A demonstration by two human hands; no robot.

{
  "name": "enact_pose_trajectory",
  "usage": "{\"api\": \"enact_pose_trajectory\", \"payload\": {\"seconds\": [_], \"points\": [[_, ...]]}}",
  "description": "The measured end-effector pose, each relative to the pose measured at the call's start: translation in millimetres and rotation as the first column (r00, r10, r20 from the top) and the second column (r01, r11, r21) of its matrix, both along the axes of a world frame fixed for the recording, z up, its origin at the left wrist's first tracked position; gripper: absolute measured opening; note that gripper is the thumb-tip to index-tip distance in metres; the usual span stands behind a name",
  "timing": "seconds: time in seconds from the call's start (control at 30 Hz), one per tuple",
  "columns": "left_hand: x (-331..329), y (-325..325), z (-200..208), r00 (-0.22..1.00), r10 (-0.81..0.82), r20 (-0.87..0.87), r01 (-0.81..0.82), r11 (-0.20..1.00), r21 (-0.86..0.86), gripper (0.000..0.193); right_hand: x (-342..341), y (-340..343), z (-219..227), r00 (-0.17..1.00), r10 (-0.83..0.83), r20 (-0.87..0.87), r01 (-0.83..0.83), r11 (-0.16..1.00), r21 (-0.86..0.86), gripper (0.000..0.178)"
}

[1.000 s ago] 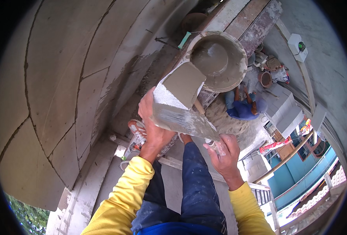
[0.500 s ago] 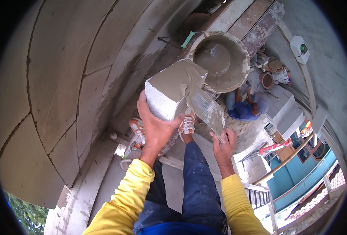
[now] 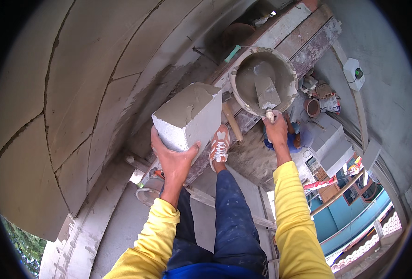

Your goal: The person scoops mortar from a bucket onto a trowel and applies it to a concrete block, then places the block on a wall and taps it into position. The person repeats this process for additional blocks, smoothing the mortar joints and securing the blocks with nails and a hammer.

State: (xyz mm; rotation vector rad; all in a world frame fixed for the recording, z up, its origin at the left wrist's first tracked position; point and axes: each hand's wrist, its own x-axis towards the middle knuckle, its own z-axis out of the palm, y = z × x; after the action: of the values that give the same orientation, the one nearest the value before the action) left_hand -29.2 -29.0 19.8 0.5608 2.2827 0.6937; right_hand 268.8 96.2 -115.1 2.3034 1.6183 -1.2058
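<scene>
My left hand (image 3: 174, 156) grips the near end of a white building block (image 3: 201, 123), thumb on one side and fingers on the other. Grey mortar (image 3: 187, 103) coats the block's upper face. Further right, my right hand (image 3: 276, 130) is closed round the handle of a trowel (image 3: 265, 90). Its blade lies over the wet mortar inside a round bucket (image 3: 234, 76), and the blade's far end is smeared grey. Between block and bucket a hammer with a wooden handle (image 3: 232, 122) rests on the planks.
Wooden planks (image 3: 303, 35) carry the bucket, with a green-handled tool (image 3: 233, 53) beside it. A block wall (image 3: 83, 93) rises on the left. Below right, another person (image 3: 293, 139) crouches near stacked blocks (image 3: 326, 139). My shoe (image 3: 220, 146) stands on the planks.
The trowel has left the block's coated face and moved right into the bucket. My left hand has brought the block slightly left and nearer, uncovering the hammer.
</scene>
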Motion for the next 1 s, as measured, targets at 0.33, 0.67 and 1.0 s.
{"api": "enact_pose_trajectory", "payload": {"seconds": [0.33,0.67,1.0], "points": [[-5.5,-53.6,16.0,0.976,0.218,-0.01,-0.218,0.976,-0.002,0.122,-75.0,-20.9,85.3,0.953,0.22,-0.208,-0.157,0.946,0.284,0.043],[14.8,-79.4,77.3,0.9,0.305,-0.311,-0.292,0.952,0.088,0.095,-226.8,-136.4,219.2,0.724,-0.117,-0.68,-0.136,0.942,-0.307,0.092],[20.0,-145.8,202.2,0.853,0.522,-0.014,-0.502,0.828,0.249,0.11,-277.3,-152.2,311.5,0.637,0.356,-0.684,-0.556,0.826,-0.089,0.104]]}}
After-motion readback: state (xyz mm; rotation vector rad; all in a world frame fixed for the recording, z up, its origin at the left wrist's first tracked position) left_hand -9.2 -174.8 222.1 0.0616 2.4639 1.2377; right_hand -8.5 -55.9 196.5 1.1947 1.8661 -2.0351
